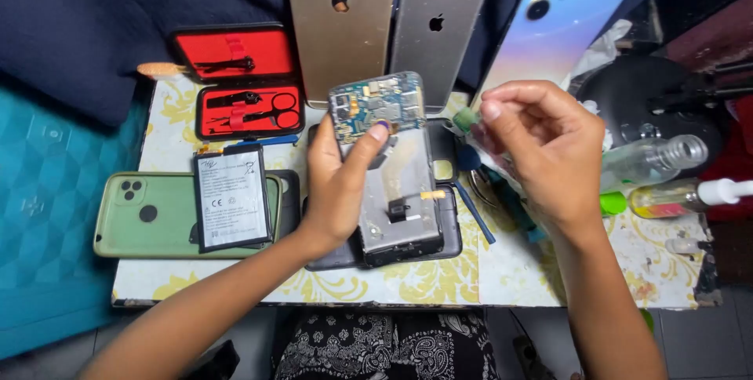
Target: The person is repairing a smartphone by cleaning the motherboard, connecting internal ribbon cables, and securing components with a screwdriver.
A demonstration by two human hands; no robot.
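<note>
The left hand holds an opened phone up off the small table, tilted toward the person's view, its back removed so the green and blue circuit board shows at the top and bare metal frame below. The fingers wrap behind the phone's left edge while the thumb reaches across the front, its tip pressed on the lower edge of the circuit board. The phone's bottom end sits low, just above a dark phone case lying on the table. The right hand is raised just beside the phone's upper right corner, apart from it, thumb and forefinger pinched shut on a small green cap or tip; the other fingers curl inward, and what else they hold I cannot tell. To the left lie a green phone face down with a black battery resting on it, and behind them an open red tool case with scissors and tweezers. Three phones lean at the back: a gold one, a grey one and a pale blue one. To the right of the right hand, clear bottles lie on their sides.
</note>
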